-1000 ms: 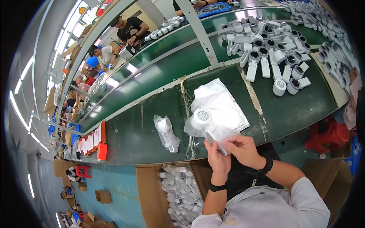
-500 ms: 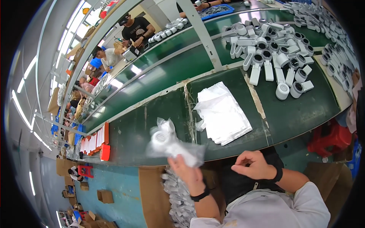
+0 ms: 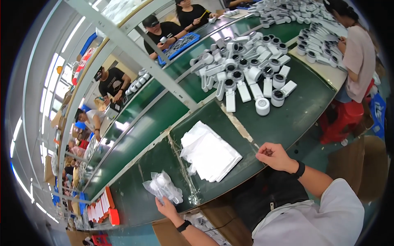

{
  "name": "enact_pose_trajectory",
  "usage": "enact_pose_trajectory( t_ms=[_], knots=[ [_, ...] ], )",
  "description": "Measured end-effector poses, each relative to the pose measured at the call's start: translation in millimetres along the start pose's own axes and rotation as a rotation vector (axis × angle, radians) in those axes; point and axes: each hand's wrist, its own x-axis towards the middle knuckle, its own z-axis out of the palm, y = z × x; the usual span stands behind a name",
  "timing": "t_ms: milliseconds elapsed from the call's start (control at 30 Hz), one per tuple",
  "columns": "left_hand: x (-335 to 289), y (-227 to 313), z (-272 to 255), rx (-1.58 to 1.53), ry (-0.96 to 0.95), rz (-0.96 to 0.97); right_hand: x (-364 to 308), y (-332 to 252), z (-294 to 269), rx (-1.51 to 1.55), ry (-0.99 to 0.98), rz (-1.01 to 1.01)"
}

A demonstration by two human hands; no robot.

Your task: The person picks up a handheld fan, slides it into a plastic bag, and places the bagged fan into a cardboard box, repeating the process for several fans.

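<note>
A white handheld fan in a clear plastic bag (image 3: pixel 163 187) lies on or just above the green table, near its front edge. My left hand (image 3: pixel 167 209) grips the bag's near edge, thumb on top; the fingers beneath are partly hidden. My right hand (image 3: pixel 276 157) is at the table's front edge, right of a stack of white plastic bags (image 3: pixel 211 151). Its fingers are curled together, and I see nothing in them. Beyond it lies a heap of loose white handheld fans (image 3: pixel 242 67), several with dark round faces.
An orange-red bin holding white cards (image 3: pixel 100 205) stands at the table's left end. A metal post (image 3: pixel 164 78) rises behind the bags. Beneath the table edge is a cardboard box (image 3: pixel 205 229) of bagged items. A co-worker (image 3: pixel 357 57) sits on a red stool (image 3: pixel 342 119) at right.
My view has turned to the right. The bagged fan, blurred and tilted before, is now lower and steadier at the table, still in my left hand. My right hand has moved toward the table edge.
</note>
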Motion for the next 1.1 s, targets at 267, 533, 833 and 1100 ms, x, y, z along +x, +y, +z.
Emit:
enact_pose_trajectory(
  t_ms=[267, 533, 833, 1100],
  knots=[
    [-20.4, 24.3, -4.6, 0.090, 0.138, -0.051, -113.9, 79.4, -70.4, -0.830, -0.190, 0.009],
    [-33.9, 4.8, 11.1, 0.055, 0.343, -0.023, -247.1, 126.4, -128.3, -0.958, -0.342, 0.286],
    [-37.4, 8.1, 19.0, 0.267, 0.408, 0.080, -313.0, 141.6, -96.7, -1.183, 0.009, 0.047],
    [-35.5, 6.2, 19.0, 0.229, 0.381, 0.148, -278.1, 108.5, -58.3, -1.290, 0.078, -0.049]
  ],
)
